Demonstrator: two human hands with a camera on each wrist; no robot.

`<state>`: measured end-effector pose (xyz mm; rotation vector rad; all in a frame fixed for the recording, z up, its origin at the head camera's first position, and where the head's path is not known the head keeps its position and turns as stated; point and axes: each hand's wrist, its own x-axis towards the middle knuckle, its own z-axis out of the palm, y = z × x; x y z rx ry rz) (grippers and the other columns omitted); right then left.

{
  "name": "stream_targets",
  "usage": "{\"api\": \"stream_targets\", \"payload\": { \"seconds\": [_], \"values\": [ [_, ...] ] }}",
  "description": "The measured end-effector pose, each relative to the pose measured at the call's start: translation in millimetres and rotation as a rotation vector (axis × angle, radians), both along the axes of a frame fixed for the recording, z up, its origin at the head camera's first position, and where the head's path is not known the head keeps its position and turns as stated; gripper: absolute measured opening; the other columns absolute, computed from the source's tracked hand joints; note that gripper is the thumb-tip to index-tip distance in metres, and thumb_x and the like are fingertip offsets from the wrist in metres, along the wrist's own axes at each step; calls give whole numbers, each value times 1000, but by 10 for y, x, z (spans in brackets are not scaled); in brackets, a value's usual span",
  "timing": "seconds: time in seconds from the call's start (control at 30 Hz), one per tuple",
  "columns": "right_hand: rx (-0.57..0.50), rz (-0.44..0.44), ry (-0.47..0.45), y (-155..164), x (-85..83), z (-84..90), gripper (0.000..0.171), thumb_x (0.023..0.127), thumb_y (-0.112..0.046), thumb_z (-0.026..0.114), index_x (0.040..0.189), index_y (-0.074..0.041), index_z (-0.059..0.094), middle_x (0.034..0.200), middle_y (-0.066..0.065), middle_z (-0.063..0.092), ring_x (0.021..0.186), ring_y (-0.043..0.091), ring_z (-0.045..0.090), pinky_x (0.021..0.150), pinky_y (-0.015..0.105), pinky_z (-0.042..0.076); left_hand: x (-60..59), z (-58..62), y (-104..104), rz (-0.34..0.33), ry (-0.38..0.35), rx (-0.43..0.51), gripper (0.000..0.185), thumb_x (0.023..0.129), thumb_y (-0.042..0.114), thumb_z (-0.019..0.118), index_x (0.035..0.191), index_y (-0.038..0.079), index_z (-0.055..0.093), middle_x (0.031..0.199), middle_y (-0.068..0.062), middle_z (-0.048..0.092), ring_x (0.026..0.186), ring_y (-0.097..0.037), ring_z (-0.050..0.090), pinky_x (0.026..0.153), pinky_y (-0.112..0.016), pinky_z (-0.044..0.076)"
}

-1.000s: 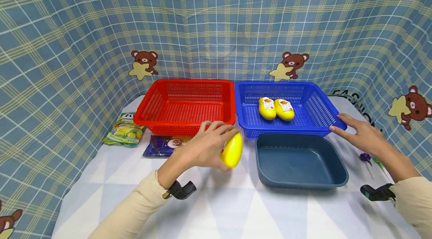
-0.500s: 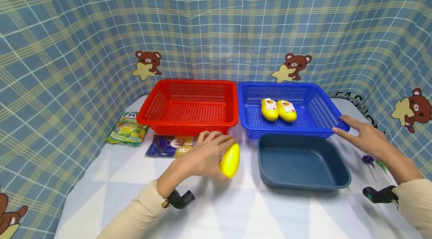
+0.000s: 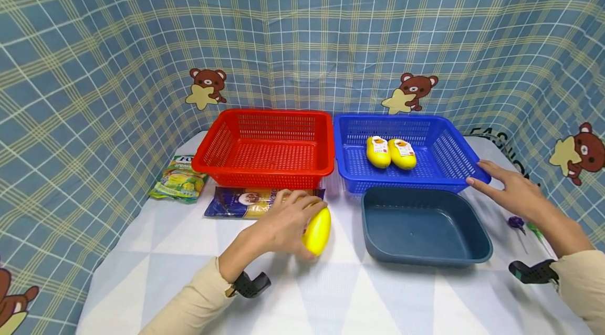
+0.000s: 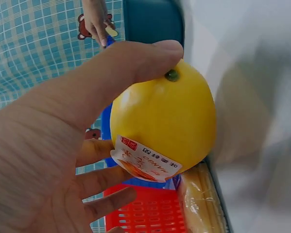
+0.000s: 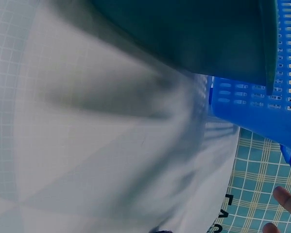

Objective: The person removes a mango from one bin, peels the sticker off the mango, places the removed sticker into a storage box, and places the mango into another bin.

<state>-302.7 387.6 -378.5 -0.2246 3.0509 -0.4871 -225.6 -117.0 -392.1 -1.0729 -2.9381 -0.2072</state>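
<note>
While the left hand [image 3: 283, 222] curls its grip round a yellow mango [image 3: 317, 231] — thumb over the stem end, label facing the palm — the fruit sits low over the surface [image 3: 302, 293], just left of the tray [image 3: 425, 256], likely so it can be carried across. Beyond the mango lies a purple packet [image 3: 246, 202], with a green packet [image 3: 178, 180] further left of the tray. The right hand [image 3: 510, 193], fingers straight, rests on the blue basket [image 3: 350, 167] rim behind the tray — seemingly steadying it. Two mangoes [image 3: 390, 152] lie inside; the red basket [image 3: 264, 169] stands left of it.
</note>
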Motion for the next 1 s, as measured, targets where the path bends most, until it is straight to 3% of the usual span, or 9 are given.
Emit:
{"api": "stream_targets", "payload": {
  "seconds": [0.3,0.57,0.83,1.0],
  "values": [
    [0,-9,2,7,-2,-1,84,101,-54,49,158,-2,15,156,35,12,129,69,20,89,86,18,25,-68,-10,-13,25,-37,102,63,61,84,148,19,48,146,-3,50,135,-30,39,109,-55,24],
    [3,-14,-2,1,-1,15,84,101,-54,49,158,-3,15,157,34,10,130,69,20,89,86,19,41,-135,11,-11,2,-33,109,64,60,86,154,20,40,153,-4,42,138,-32,36,112,-57,22],
    [3,-18,-14,-4,0,12,84,101,-55,47,158,-2,14,158,34,9,131,69,18,90,86,17,34,-249,38,1,-56,62,117,65,62,86,159,20,29,162,-6,28,142,-32,28,112,-60,21],
    [-1,-12,-8,-11,-1,-3,84,101,-54,48,158,-2,15,157,35,10,130,69,19,90,85,18,33,-239,-18,18,-86,156,121,63,66,86,159,23,27,162,-4,29,142,-30,28,112,-63,19]
  ]
}}
